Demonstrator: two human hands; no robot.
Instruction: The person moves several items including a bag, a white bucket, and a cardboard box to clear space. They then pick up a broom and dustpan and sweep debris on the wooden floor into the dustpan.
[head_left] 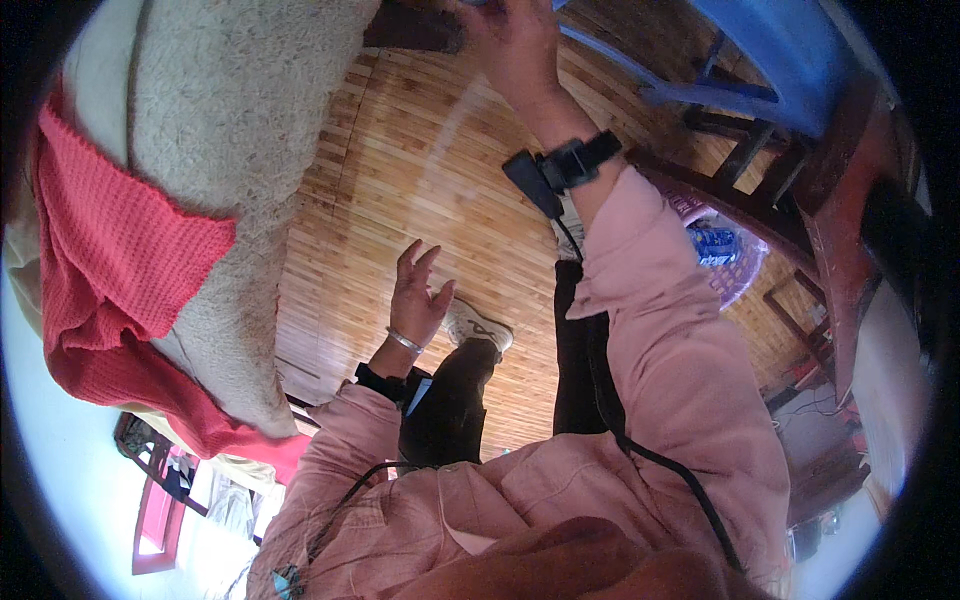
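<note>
My left hand [415,305] hangs in the air over the wooden floor [400,140], its fingers spread and nothing in them. A silvery bracelet [404,340] circles that wrist. My right arm reaches far forward, and the top edge of the picture cuts off most of the fingers of my right hand [515,50]. A bit of something blue shows at those fingers; whether they hold it I cannot tell. A black device [562,165] is strapped to the right wrist, with a cable running back along my sleeve.
At the left stands a seat or bed with a cream textured cover [225,110] and a red knitted cloth [135,235]. Dark wooden furniture [840,200] and blue plastic [780,60] fill the right. Below them sits a purple basket [745,275] holding a blue package [714,246].
</note>
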